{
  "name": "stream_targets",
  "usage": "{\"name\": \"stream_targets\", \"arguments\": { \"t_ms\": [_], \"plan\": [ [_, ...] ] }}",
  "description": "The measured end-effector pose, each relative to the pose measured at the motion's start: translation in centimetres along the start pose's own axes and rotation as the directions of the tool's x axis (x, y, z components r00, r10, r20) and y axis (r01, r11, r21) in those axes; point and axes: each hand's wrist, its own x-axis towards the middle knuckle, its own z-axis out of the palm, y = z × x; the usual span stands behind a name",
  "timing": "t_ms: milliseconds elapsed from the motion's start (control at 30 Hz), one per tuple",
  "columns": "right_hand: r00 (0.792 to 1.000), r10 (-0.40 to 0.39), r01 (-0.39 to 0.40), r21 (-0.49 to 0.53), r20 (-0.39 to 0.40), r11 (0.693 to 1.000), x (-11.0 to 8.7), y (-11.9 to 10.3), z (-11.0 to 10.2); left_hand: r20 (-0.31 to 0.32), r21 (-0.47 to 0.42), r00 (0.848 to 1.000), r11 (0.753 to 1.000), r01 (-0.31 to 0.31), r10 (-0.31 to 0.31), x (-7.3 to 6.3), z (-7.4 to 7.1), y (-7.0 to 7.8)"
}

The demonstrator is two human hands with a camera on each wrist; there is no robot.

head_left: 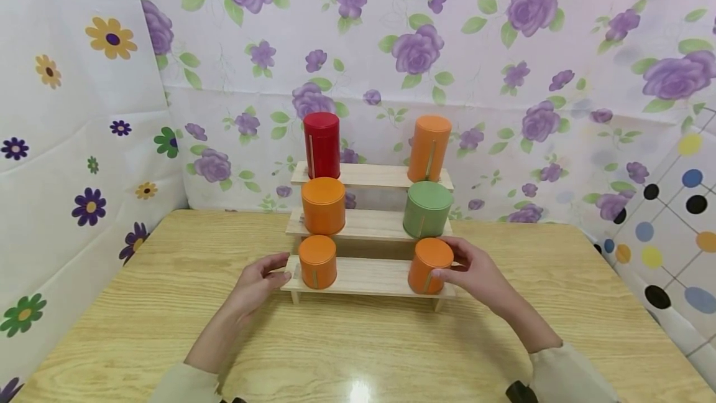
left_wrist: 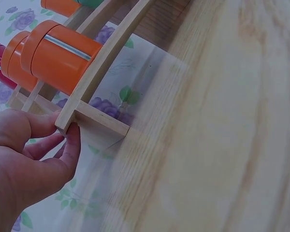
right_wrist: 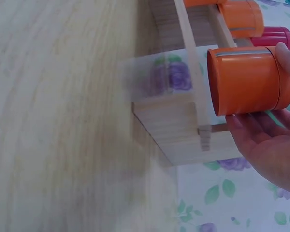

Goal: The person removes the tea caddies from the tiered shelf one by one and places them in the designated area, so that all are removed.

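A three-tier wooden shelf [head_left: 371,275] stands on the table. My left hand [head_left: 258,286] pinches the left end of its lowest board [left_wrist: 82,99] between thumb and fingers. At the other end of that board, my right hand [head_left: 475,273] holds a small orange canister [head_left: 429,266], thumb on the near side and fingers round the back. Seen from the right wrist, that canister [right_wrist: 249,82] has a lid and a pale strip down its side. Another small orange canister [head_left: 317,263] sits on the lowest board near my left hand.
A wider orange canister [head_left: 323,207] and a green canister [head_left: 427,210] occupy the middle board. Up top are a tall red canister [head_left: 322,145] and a tall light-orange one [head_left: 429,149]. Flowered cloth [head_left: 369,48] hangs behind the wood-grained table [head_left: 358,347].
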Motion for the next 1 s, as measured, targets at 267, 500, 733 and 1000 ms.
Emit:
{"name": "stream_targets", "arguments": {
  "t_ms": [267, 500, 733, 1000],
  "plan": [
    [1.000, -0.025, 0.024, -0.032, -0.017, 0.999, -0.4, -0.7, -1.7, -0.007, 0.004, 1.000, 1.000, -0.003, 0.003, 0.0, 0.0, -0.2],
    [0.999, -0.028, 0.027, -0.039, -0.023, 0.999, -0.7, -1.3, -3.5, -0.014, 0.001, 1.000, 1.000, 0.003, -0.003, 0.1, 0.0, -0.1],
    [0.998, -0.033, 0.030, -0.061, -0.044, 0.998, -1.1, -1.8, -5.0, -0.005, -0.001, 1.000, 1.000, 0.004, -0.004, 0.0, 0.1, 0.0],
    [0.996, -0.053, 0.044, -0.119, -0.069, 0.992, -1.3, -2.4, -6.5, 0.002, 0.001, 1.000, 1.000, 0.004, -0.004, 0.2, -0.1, -0.2]
  ]
}}
